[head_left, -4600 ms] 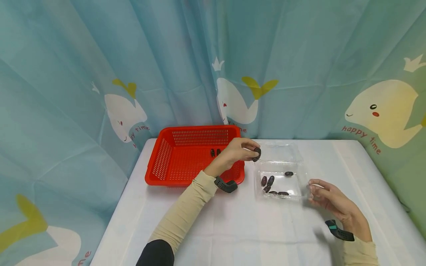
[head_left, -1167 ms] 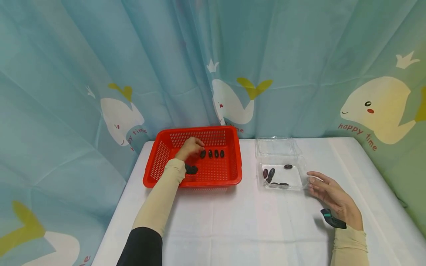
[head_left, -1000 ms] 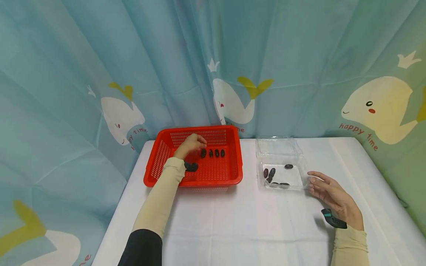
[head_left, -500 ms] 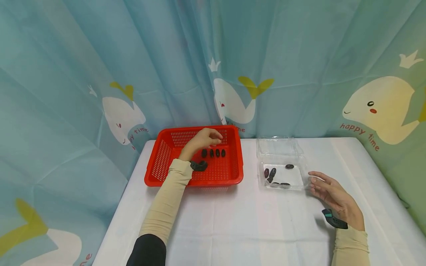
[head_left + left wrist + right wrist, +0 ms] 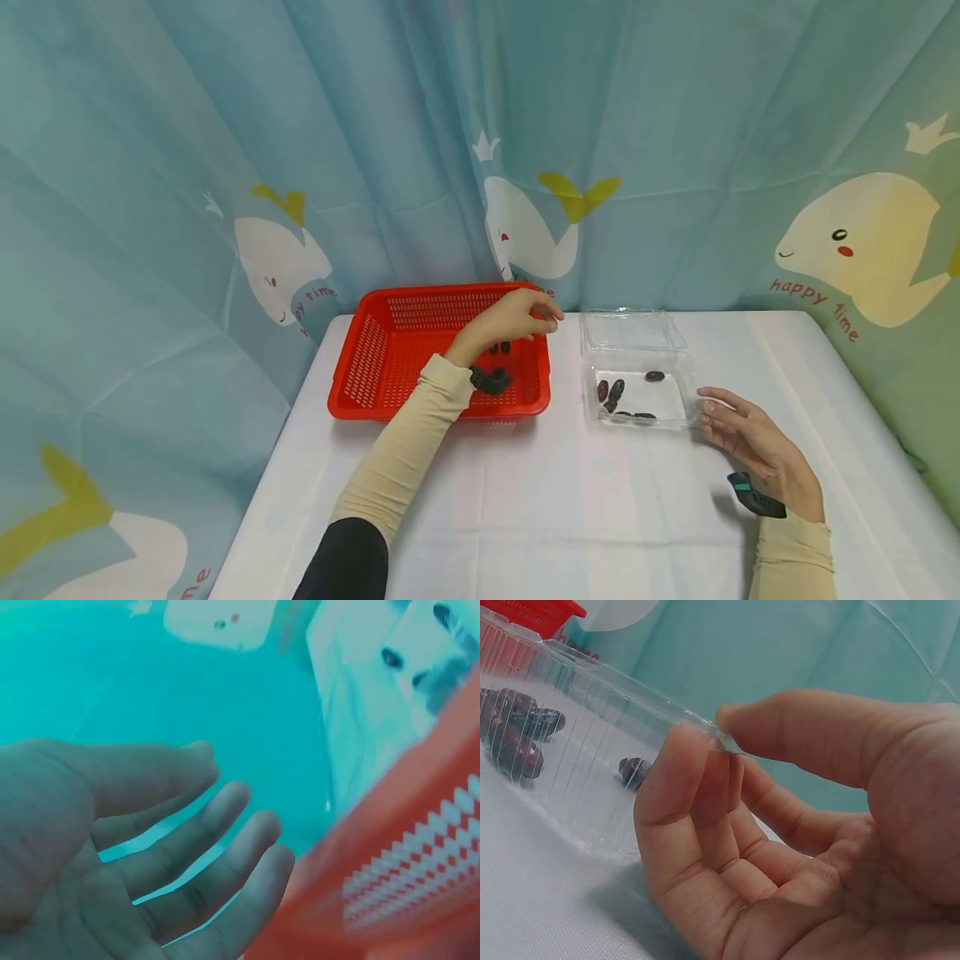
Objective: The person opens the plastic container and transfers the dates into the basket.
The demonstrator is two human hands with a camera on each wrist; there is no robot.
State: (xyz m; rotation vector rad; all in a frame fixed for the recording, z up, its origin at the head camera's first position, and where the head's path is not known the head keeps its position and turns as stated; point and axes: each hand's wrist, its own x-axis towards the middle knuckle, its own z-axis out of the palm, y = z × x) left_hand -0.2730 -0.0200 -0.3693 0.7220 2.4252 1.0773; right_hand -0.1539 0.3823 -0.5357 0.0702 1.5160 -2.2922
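Note:
Above the right rim of the red basket [image 5: 365,367], my left hand [image 5: 510,321] hovers with relaxed fingers, and the left wrist view confirms nothing in them. Dark dates [image 5: 505,347] lie inside the basket; others there are hidden behind my arm. To the right stands a clear plastic box [image 5: 663,404], its hinged lid [image 5: 628,331] laid back. Several dates [image 5: 617,389] lie in it, mostly at the left and front, with a lone date [image 5: 655,376] nearer the back. My right hand [image 5: 759,446] pinches the box's rim [image 5: 718,741] between thumb and fingers at its right side.
A white cloth [image 5: 555,517] covers the table. Behind it hangs a blue-green curtain [image 5: 405,167] printed with whales, which also runs along both sides. The basket's raised perforated wall [image 5: 412,862] stands close to my left hand.
My left hand earlier carried a date from the box into the basket and let it go beside the others in a row. Since then it has lifted and moved right, toward the box.

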